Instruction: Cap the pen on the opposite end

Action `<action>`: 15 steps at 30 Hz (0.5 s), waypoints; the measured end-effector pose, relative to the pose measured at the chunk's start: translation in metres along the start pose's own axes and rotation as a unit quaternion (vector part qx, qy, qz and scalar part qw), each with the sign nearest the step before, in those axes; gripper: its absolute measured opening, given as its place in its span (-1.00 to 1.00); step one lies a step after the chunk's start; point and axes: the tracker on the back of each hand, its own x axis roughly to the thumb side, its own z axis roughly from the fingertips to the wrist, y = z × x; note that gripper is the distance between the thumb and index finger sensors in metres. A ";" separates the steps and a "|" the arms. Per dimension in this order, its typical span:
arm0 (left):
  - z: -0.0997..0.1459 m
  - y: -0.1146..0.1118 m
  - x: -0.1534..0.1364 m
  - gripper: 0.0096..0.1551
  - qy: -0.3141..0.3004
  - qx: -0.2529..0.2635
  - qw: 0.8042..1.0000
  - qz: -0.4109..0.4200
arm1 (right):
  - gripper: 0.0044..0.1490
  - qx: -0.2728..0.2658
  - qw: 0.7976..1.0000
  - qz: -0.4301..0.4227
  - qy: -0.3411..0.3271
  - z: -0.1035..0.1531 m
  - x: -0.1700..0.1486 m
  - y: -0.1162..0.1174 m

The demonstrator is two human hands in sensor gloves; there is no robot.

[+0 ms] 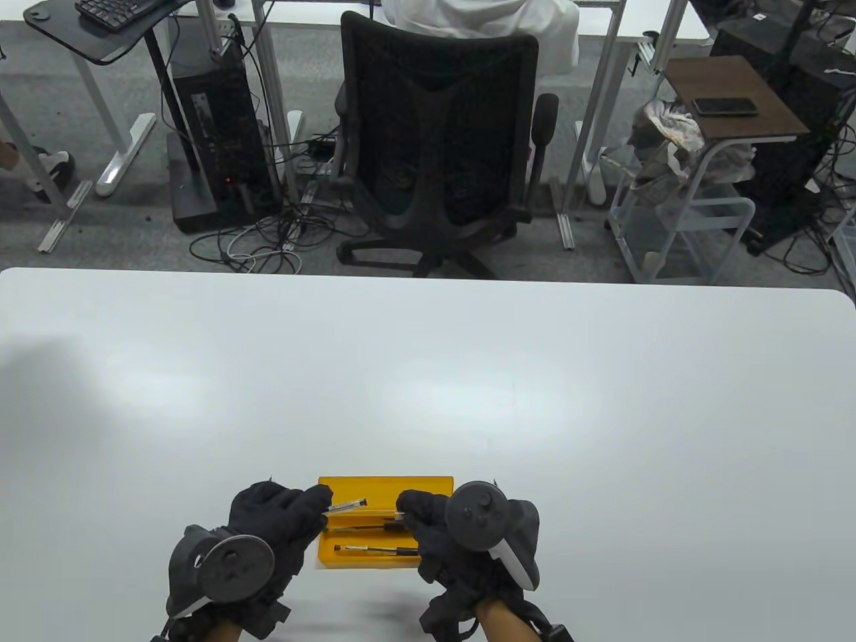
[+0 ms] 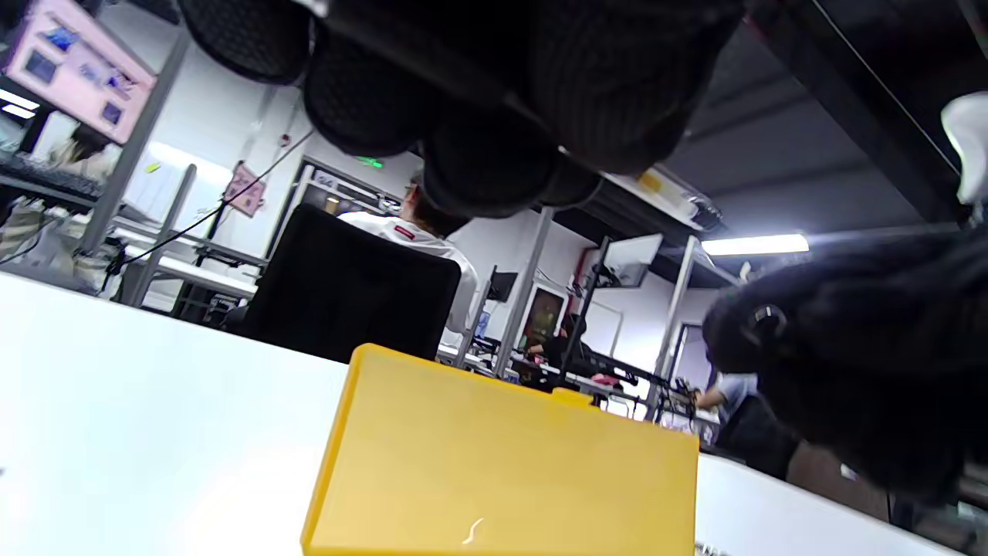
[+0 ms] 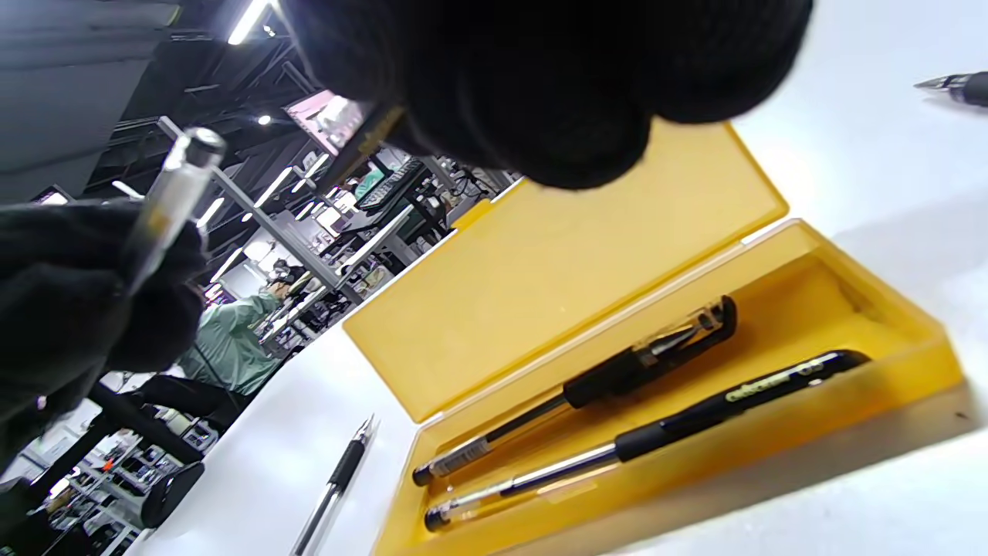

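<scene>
- Worktop: yellow pen case is lying open near the front edge, two capped pens resting inside.
- Left hand is pinching a clear pen above the case, long axis running left-right, free end pointing toward the right hand.
- Right hand's fingers are curling closed near that end; a cap is probably inside, but I cannot tell.
- Risk: cap meeting the barrel off-axis and slipping, dropping into the case.
</scene>
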 end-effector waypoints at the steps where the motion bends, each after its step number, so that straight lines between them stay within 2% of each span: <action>1: -0.001 -0.001 0.003 -0.50 -0.006 -0.002 1.000 -0.005 | -0.44 -0.001 1.000 -0.001 -0.004 0.000 0.001 0.000; 15: -0.003 -0.007 0.018 -0.50 -0.038 -0.024 0.998 -0.036 | -0.44 0.018 1.000 -0.009 -0.022 0.001 0.004 0.006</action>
